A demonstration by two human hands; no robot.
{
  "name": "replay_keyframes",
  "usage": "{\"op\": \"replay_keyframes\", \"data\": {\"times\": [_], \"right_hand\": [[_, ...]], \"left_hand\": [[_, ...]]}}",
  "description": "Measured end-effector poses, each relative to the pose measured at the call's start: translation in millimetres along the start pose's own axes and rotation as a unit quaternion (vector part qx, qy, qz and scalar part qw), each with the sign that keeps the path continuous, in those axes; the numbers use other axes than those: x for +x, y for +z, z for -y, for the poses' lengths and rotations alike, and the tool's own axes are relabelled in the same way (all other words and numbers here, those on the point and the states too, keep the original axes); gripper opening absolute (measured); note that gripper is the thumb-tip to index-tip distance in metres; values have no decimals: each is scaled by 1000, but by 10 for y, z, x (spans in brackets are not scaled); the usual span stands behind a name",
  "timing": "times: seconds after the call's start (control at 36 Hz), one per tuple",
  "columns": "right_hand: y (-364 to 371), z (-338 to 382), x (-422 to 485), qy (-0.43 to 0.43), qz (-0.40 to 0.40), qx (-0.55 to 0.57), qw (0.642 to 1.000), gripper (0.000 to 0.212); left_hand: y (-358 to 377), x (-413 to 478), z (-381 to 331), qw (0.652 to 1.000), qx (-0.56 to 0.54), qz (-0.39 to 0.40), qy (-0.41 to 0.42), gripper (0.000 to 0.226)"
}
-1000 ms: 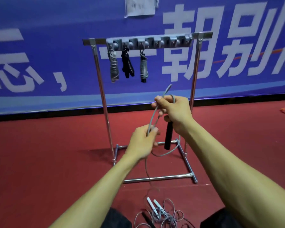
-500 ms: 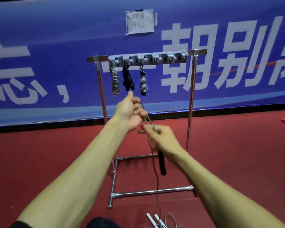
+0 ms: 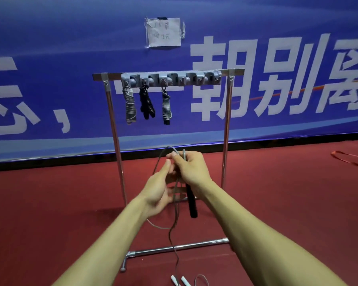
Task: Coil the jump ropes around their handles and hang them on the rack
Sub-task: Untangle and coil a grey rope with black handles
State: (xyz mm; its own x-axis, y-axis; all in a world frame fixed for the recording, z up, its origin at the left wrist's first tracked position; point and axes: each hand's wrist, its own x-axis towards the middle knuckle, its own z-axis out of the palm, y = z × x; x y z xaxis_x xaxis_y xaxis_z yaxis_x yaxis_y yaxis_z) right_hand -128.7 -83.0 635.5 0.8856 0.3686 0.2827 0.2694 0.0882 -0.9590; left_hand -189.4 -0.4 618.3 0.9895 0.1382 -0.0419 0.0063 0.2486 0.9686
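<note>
Down from beside the hung ropes, the left hand now sits low in front of the rack, just under and left of the right hand. The right hand is clenched round the top of a black handle, which hangs down from it before the rack's rear foot bar. The grey rope arches over the knuckles and trails to the floor in front of the rack. The left hand's fingers point up to the cord at the right hand's fingertips; whether they pinch it I cannot tell.

Behind the rack hangs a blue banner with large white characters: 朝别 reads plainly, and the ones at either edge are cut off. One paper note is taped above the rack, its writing too blurred to read.

The floor is red carpet, with a black strip along the banner's foot. One grey hook strip runs along the rack's top bar, and three coiled ropes hang from its left end: two grey, and a black one between them. Two white handles lie on the floor in front of the rack at the bottom edge, beside a loop of cord. One red ribbon lies well to the rack's right.
</note>
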Motion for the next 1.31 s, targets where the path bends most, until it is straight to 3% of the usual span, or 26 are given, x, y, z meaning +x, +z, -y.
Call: {"op": "replay_keyframes", "data": {"times": [0.06,0.11,0.19,0.25,0.31,0.36,0.39,0.47,0.61,0.67,0.72,0.78,0.81,0.92,1.0,1.22,1.31], "right_hand": [[-40,22,4,-1,4,-26,1000,22],[-95,54,6,5,3,-19,1000,22],[-224,93,50,11,-28,15,999,24],[-321,121,85,8,-50,18,999,22],[-416,129,97,7,-66,25,997,18],[-456,88,63,24,-54,29,998,20],[-440,38,27,39,-41,23,998,24],[-274,-162,-169,47,20,-25,998,25],[-9,-450,-450,18,92,25,995,18],[-14,-504,-459,20,73,52,996,22],[-58,-506,-412,31,56,78,995,22],[-96,-439,-344,36,53,79,995,21],[-110,-392,-302,34,50,80,995,21],[-118,-161,-129,36,37,98,994,23],[-102,-49,-35,51,54,106,992,23],[-282,34,65,59,54,76,994,19],[-468,9,99,41,11,-29,999,17]], "left_hand": [[-60,-4,114,999,19,2,27,42],[-210,15,225,985,148,-5,87,28],[-425,5,374,904,407,69,115,25],[-525,-49,475,883,452,108,68,30],[-515,-102,521,934,348,79,13,34],[-398,-86,430,991,134,-16,-5,36],[-335,-31,321,998,24,-62,2,37],[-144,192,-175,978,-185,-77,52,38],[126,439,-1026,956,-271,-59,96,43],[93,484,-1187,971,-201,-77,103,43],[-13,502,-1133,992,-9,-101,75,43],[-144,464,-874,976,184,-114,12,45],[-198,421,-698,966,231,-117,-12,45],[-281,137,36,991,113,-63,-46,36],[-200,-42,461,994,109,1,-27,22],[-166,-61,760,971,232,47,-34,16],[-335,-51,786,948,315,35,-14,27]]}}
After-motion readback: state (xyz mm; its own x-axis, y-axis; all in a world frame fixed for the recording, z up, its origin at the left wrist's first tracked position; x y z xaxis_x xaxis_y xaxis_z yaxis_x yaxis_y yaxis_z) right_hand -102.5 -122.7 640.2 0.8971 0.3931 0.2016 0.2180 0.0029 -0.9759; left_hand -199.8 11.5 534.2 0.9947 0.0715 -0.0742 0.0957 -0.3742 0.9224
